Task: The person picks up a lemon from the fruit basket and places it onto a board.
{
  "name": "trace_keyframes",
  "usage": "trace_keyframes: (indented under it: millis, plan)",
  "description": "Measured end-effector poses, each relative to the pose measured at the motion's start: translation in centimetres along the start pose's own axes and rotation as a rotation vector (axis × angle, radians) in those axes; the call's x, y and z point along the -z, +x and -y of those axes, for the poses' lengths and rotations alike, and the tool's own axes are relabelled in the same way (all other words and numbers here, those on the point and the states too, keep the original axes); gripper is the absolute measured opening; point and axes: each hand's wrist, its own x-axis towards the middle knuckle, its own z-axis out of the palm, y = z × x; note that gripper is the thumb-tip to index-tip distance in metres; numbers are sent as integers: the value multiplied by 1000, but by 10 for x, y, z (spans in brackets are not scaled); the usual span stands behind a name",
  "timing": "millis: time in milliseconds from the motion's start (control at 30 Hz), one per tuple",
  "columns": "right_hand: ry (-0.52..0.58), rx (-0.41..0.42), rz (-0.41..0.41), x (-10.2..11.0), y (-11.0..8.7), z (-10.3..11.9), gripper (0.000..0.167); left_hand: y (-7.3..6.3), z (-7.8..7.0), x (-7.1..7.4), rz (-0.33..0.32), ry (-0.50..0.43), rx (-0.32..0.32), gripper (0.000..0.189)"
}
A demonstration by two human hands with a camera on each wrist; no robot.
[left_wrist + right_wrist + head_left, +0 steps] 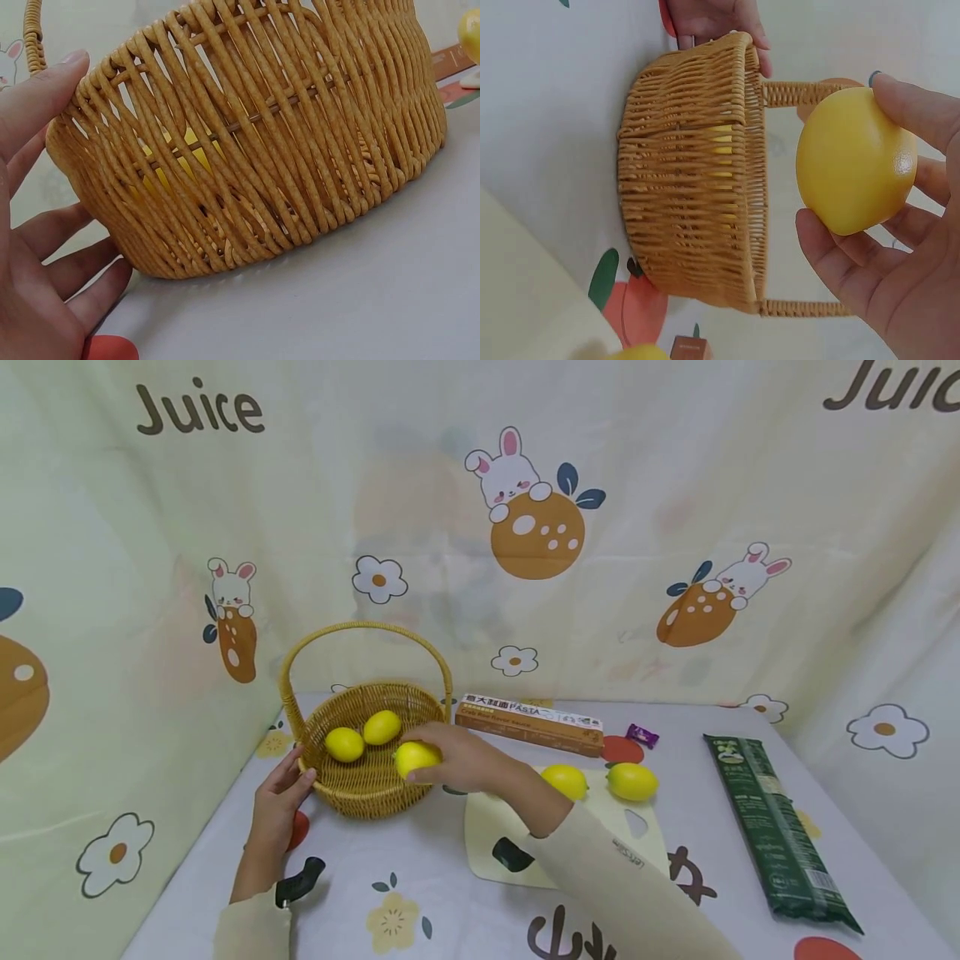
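Note:
A wicker basket with a tall arched handle stands on the left of the table, two yellow lemons inside. My left hand holds its left side; in the left wrist view the thumb lies over the rim and the fingers lie against the outer wall. Another lemon is pinched between the thumb and fingers of my right hand. In the head view that lemon overlaps the basket's right side, and the right wrist view has it above the rim. Two more lemons lie on a cream cutting board.
Behind the board lies a long pasta box, with a small purple wrapped candy to its right. A long green package lies on the far right. A printed curtain hangs behind the table.

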Motion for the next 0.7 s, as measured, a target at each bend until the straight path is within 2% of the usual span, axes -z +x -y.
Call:
trace_keyframes:
  millis: [400,700]
  plan:
    - [-75,-9,-12,17,-33,-20,49,3,3,0,0,16,14,61]
    - [-89,-85,-17,23,-66,-41,48,2,3,0,-8,0,1,62]
